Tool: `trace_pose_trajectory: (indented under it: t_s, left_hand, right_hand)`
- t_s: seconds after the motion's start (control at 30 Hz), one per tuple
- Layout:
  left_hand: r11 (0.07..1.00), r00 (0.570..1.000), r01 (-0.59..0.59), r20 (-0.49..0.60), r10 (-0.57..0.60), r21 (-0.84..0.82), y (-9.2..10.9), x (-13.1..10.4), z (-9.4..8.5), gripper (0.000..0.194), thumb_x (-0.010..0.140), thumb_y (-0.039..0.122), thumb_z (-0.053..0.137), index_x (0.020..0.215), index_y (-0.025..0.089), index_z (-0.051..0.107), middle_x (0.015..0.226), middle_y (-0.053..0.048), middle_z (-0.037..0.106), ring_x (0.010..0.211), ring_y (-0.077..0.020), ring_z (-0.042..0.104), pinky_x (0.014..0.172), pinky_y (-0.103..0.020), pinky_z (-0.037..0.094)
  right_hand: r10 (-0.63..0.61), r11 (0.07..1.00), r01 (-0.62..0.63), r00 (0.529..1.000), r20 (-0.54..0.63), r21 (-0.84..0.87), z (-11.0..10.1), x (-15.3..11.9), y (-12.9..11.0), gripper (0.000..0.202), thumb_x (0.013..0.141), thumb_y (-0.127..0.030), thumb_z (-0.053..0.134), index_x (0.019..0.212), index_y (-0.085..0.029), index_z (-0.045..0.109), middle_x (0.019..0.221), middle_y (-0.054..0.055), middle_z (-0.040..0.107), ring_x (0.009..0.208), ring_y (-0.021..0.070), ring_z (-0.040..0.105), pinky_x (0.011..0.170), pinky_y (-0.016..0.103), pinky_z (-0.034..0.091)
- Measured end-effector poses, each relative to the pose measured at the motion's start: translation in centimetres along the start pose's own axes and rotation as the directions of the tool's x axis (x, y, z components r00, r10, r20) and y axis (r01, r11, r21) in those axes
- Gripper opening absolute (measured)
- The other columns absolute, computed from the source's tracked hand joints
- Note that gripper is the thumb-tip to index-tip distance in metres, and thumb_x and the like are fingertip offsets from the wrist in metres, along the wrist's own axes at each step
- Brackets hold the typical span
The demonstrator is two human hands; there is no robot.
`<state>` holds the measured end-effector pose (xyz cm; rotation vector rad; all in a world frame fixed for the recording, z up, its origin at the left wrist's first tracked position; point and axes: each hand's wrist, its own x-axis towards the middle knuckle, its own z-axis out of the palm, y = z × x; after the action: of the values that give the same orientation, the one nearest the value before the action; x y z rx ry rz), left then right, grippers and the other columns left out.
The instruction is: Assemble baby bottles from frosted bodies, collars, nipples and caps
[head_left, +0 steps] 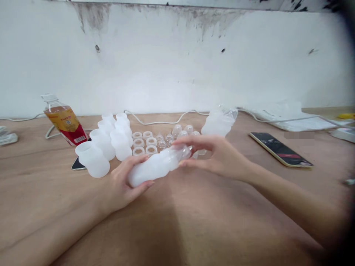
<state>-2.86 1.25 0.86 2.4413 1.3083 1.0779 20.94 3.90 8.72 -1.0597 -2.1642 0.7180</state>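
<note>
Right in front of me, a bare stretch of desk runs up to my forearms, and just above it my two hands share one milky white baby bottle. My left hand is wrapped round its lower body, thumb along the near side, while the fingers and thumb of my right hand pinch narrowly about the clear cap at its top. The bottle lies tilted in my grip, base to the left and cap to the right.

Beyond my left hand, open bottle bodies stand upright in two columns, with a dark phone partly hidden behind the nearest one. To my right, well apart from the hands, lies a second phone with its screen lit.

Past the held bottle, pale collar rings are laid out in pairs, then clear nipples and, beside them, clear domed covers. A drink bottle with a yellow and red label stands farther left. Farther back sit a whitish plastic-wrapped bundle, a white cable, a white plastic sheet and the stained wall.
</note>
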Motion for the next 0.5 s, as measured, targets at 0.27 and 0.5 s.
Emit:
trace_pose_trajectory:
  t_s: [0.27,0.5]
  left_hand:
    - [0.98,0.976,-0.153,-0.174,0.129,-0.131,-0.2,0.5,0.9,0.048,0.074,0.013,0.055,0.117,0.021,0.035,0.116,-0.012,0.045,0.099,-0.0214,0.05,0.075,-0.036,0.047]
    - [0.979,0.968,-0.195,-0.175,0.181,-0.066,0.0,0.6,0.9,0.044,0.074,0.009,0.054,0.114,0.018,0.037,0.112,-0.012,0.045,0.103,-0.0224,0.047,0.079,-0.037,0.046]
  right_hand:
    - [0.111,0.903,-0.305,0.845,-0.523,-0.302,-9.5,-1.0,-0.5,0.041,0.067,-0.044,0.06,0.098,-0.018,0.06,0.083,0.005,0.064,0.062,0.0097,0.057,0.058,0.029,0.04]
    - [0.461,0.516,-0.601,0.795,-0.394,-0.61,-12.3,-0.7,3.5,0.043,0.063,-0.048,0.062,0.09,-0.015,0.06,0.082,0.009,0.063,0.062,0.0129,0.052,0.057,0.031,0.038]
